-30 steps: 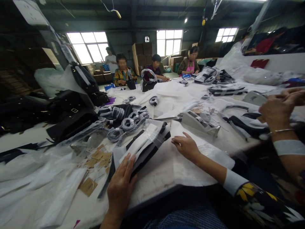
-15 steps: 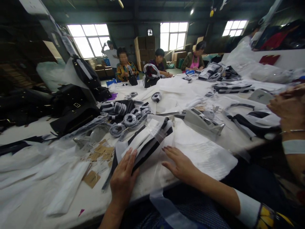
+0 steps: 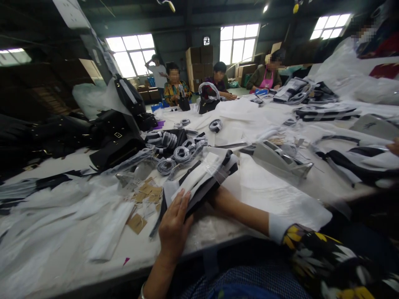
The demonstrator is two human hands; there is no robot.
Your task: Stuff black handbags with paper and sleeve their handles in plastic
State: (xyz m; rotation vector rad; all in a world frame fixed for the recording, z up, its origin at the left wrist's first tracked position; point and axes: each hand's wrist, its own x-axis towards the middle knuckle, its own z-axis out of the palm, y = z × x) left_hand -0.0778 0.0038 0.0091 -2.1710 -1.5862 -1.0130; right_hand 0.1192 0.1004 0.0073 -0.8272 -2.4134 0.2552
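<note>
The left hand [image 3: 174, 226] is lying flat, fingers extended and released, on the near end of a film-wrapped bundle [image 3: 204, 176] of black and white panels. The bundle is resting tilted on the white table [image 3: 134, 249], directly in front of the person, with its far end raised.

The right hand [image 3: 220, 196] is reaching under the bundle's right edge. Its fingers are hidden beneath the bundle, so the grip cannot be determined. A white cuff [image 3: 276, 227] is showing at the end of the floral sleeve.

Just right of the bundle, a white sheet [image 3: 274, 195] is lying spread over the table edge. Just left of it, brown paper tags [image 3: 146, 193] are lying scattered, with 1 separate tag [image 3: 136, 223] nearer the left hand. Loose white wrapping [image 3: 62, 207] is covering the table further left.

Beyond the bundle, coiled wrapped straps [image 3: 182, 153] are lying in a group. A grey tape dispenser [image 3: 280, 160] is standing to their right. Black handbags [image 3: 116, 141] are piling up to the left.

At the right edge, part of a co-worker's hand [image 3: 394, 146] is showing above black and white straps [image 3: 352, 164].

At the far end, 3 seated people [image 3: 220, 79] are working at the table, and 1 person [image 3: 157, 72] is standing before the windows [image 3: 131, 54]. Cardboard boxes [image 3: 199, 62] are standing stacked behind them.
</note>
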